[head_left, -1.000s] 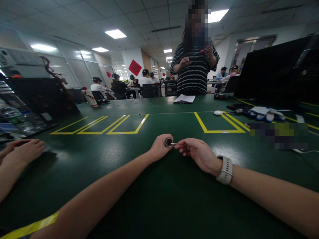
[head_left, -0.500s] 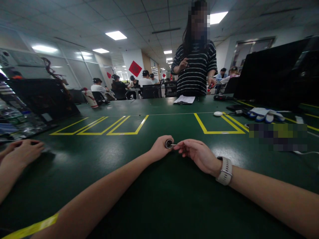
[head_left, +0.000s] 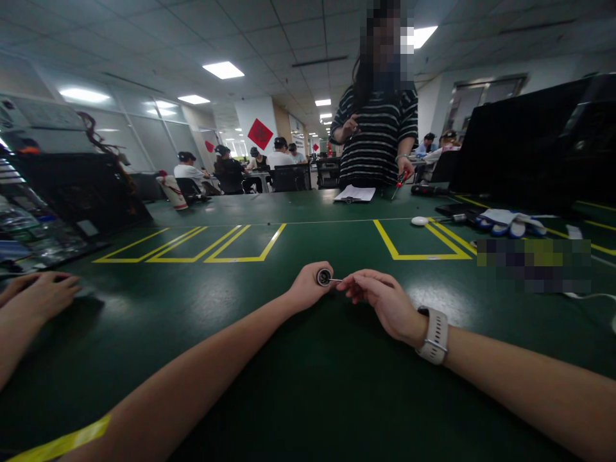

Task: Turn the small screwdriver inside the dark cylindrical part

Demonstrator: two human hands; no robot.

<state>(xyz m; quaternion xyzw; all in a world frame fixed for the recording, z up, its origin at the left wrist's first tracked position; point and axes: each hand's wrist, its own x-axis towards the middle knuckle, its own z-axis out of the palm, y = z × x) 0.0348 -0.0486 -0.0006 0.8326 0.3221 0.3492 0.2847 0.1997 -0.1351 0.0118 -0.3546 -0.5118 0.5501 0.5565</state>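
In the head view, my left hand (head_left: 310, 284) is closed around a small round part (head_left: 324, 277), its dark hollow end with a pale metal rim turned toward me. My right hand (head_left: 378, 295), wearing a light watch strap, pinches a thin metal rod (head_left: 335, 280). The rod's far tip reaches the mouth of the round part; I cannot tell how deep it goes. Both hands are held over the green table (head_left: 308, 385). Most of the round part's body is hidden in my left fingers.
Another person's hands (head_left: 43, 295) rest at the left. Across the table a standing person (head_left: 375, 135) holds a red-handled tool (head_left: 403, 178), near a clipboard with paper (head_left: 355, 193). Gloves (head_left: 513, 222), a white mouse-like object (head_left: 419, 221) and a black monitor (head_left: 529, 141) are on the right.
My hands hold nearly the same pose, with the rod still at the round part's opening. The standing person's red-handled tool has swung so its shaft points down toward the table.
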